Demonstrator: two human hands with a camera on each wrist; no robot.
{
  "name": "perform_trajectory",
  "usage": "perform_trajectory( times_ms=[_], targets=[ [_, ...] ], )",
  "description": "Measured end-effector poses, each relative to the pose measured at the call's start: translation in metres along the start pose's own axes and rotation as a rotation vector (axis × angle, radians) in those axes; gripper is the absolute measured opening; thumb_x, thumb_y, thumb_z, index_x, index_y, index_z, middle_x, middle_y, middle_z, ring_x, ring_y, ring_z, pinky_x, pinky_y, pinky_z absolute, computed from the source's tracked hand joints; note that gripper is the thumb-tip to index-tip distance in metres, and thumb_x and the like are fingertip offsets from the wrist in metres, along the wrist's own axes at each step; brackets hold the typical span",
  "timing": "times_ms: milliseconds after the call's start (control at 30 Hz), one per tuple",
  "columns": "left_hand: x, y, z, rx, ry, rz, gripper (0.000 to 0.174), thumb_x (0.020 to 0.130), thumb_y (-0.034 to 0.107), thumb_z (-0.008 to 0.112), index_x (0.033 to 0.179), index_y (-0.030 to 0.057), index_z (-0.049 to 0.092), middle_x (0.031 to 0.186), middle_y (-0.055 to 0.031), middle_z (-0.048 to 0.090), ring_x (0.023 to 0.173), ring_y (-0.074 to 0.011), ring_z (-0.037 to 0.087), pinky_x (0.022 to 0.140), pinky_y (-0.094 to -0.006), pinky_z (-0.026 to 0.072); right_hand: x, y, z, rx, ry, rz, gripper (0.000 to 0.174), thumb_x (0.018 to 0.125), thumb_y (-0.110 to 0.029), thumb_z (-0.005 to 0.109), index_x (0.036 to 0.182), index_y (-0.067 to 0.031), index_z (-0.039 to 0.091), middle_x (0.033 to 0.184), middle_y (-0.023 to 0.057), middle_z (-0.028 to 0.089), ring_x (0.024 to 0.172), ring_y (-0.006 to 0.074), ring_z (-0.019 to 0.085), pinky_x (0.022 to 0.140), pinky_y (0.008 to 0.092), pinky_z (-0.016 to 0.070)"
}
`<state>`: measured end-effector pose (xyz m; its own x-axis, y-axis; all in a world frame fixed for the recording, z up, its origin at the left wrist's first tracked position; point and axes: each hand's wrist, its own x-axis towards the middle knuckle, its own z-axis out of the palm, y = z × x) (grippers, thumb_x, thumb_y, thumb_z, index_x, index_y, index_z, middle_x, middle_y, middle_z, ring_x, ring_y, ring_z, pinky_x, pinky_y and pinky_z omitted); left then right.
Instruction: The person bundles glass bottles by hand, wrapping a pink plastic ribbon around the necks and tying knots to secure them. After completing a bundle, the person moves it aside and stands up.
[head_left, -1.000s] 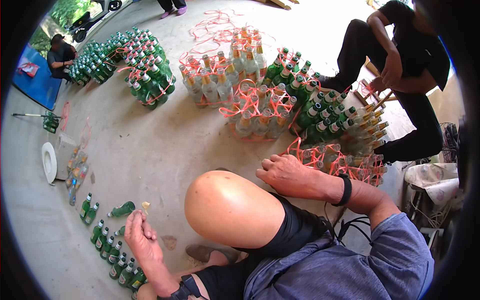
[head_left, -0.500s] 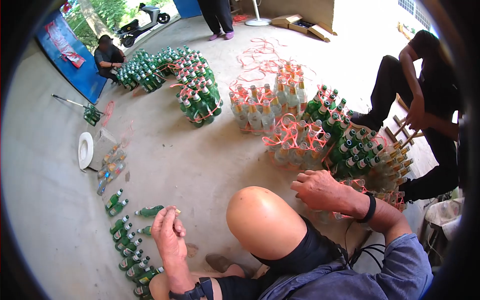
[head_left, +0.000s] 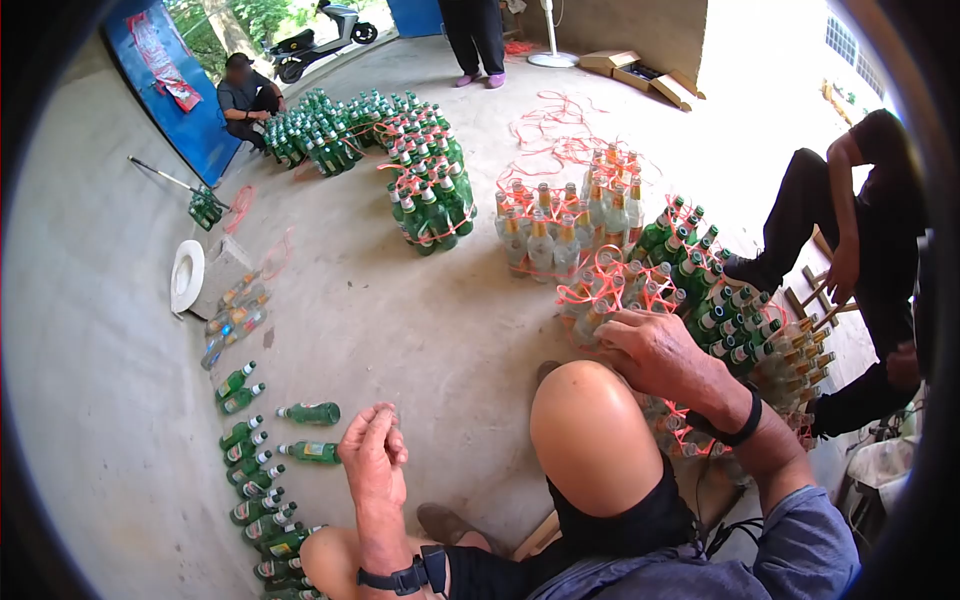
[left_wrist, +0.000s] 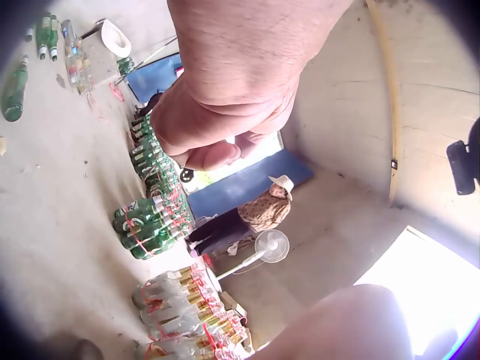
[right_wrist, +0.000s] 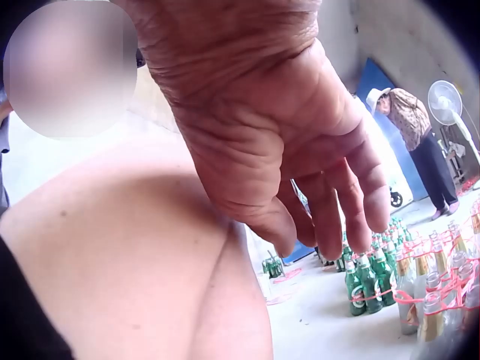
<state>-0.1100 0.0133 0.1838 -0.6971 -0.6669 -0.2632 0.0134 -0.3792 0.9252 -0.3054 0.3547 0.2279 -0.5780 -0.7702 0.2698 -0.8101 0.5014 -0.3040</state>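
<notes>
My left hand (head_left: 375, 455) is raised over the floor beside two green bottles (head_left: 308, 413) lying on their sides. Its fingers curl loosely toward the thumb, and no object shows between them. In the left wrist view that hand (left_wrist: 232, 82) hides part of the far bottles. My right hand (head_left: 660, 350) hangs by my bare knee (head_left: 590, 420), its fingers slightly bent. Beneath its palm in the right wrist view, nothing is held by the fingers (right_wrist: 352, 202). Close beyond it stand clear bottles (head_left: 590, 315) bound with pink strapping.
Bundles of green bottles (head_left: 432, 215) and clear bottles (head_left: 540, 245) stand ahead. More green bottles (head_left: 262, 480) lie along the left wall. A seated person (head_left: 845, 230) is at right, another crouches (head_left: 245, 100) far left. Loose pink strapping (head_left: 545, 130) lies on the floor.
The head view has swung, so the surroundings sit farther right. My right hand has come nearer the knee; my left keeps its loosely curled pose. No bottle has visibly moved.
</notes>
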Motion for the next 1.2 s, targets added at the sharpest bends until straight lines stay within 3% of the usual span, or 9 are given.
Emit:
perform_trajectory(
  times_ms=[233,367,567,600,700,867,1200],
  targets=[
    [0.012,-0.016,0.022,0.062,0.008,-0.057,0.012,0.099,0.009,0.068,0.108,0.0015,0.071,0.088,-0.0001,0.062,0.062,-0.0047,0.054,0.046,-0.0206,0.0385,-0.003,0.026,0.022,0.158,0.078,0.038,0.018,0.090,-0.017,0.072,0.102,-0.0039,0.068,0.087,0.0119,0.065,0.084,0.0341,0.070,0.070,0.0461,0.0567],
    [0.012,-0.028,0.035,0.133,-0.028,-0.109,0.011,0.100,0.008,0.067,0.109,0.0025,0.069,0.088,-0.0004,0.061,0.063,-0.0047,0.053,0.046,-0.0202,0.0373,-0.013,0.032,0.031,0.184,0.080,0.133,0.017,0.090,-0.019,0.072,0.095,-0.0039,0.066,0.085,0.0125,0.063,0.079,0.0361,0.068,0.066,0.0477,0.0554],
    [0.021,-0.042,0.037,0.211,-0.070,-0.136,0.018,0.100,0.015,0.068,0.114,0.0052,0.066,0.093,0.0012,0.059,0.065,-0.0055,0.050,0.047,-0.0206,0.0363,-0.041,0.037,0.046,0.163,0.034,0.166,0.018,0.083,-0.018,0.075,0.089,-0.0061,0.063,0.084,0.0104,0.063,0.081,0.0332,0.069,0.065,0.0457,0.0569],
    [0.023,-0.044,0.037,0.221,-0.069,-0.133,0.020,0.100,0.017,0.067,0.115,0.0044,0.065,0.094,0.0008,0.059,0.065,-0.0058,0.050,0.047,-0.0207,0.0360,-0.046,0.037,0.049,0.141,0.040,0.160,0.022,0.078,-0.017,0.078,0.088,-0.0064,0.062,0.084,0.0100,0.062,0.083,0.0329,0.069,0.065,0.0456,0.0569],
    [0.026,-0.047,0.037,0.234,-0.070,-0.129,0.020,0.100,0.017,0.067,0.115,0.0046,0.065,0.094,0.0012,0.059,0.065,-0.0057,0.050,0.046,-0.0207,0.0357,-0.055,0.033,0.051,0.177,-0.032,0.190,0.016,0.093,-0.017,0.070,0.099,-0.0043,0.063,0.086,0.0128,0.061,0.082,0.0346,0.068,0.069,0.0468,0.0552],
    [0.026,-0.051,0.039,0.273,-0.062,-0.147,0.018,0.100,0.016,0.066,0.114,0.0046,0.065,0.093,0.0005,0.057,0.067,-0.0057,0.050,0.048,-0.0211,0.0350,-0.051,0.025,0.058,0.158,-0.015,0.212,0.022,0.081,-0.016,0.075,0.094,-0.0045,0.061,0.088,0.0119,0.060,0.084,0.0343,0.069,0.068,0.0455,0.0557],
    [0.047,-0.067,0.023,0.191,-0.142,-0.223,0.014,0.105,0.016,0.063,0.113,0.0050,0.065,0.095,0.0007,0.058,0.068,-0.0055,0.051,0.050,-0.0217,0.0398,-0.044,0.008,0.088,0.245,0.045,0.348,0.016,0.082,-0.012,0.070,0.090,-0.0004,0.061,0.089,0.0155,0.062,0.083,0.0372,0.070,0.070,0.0474,0.0571]
  ],
)
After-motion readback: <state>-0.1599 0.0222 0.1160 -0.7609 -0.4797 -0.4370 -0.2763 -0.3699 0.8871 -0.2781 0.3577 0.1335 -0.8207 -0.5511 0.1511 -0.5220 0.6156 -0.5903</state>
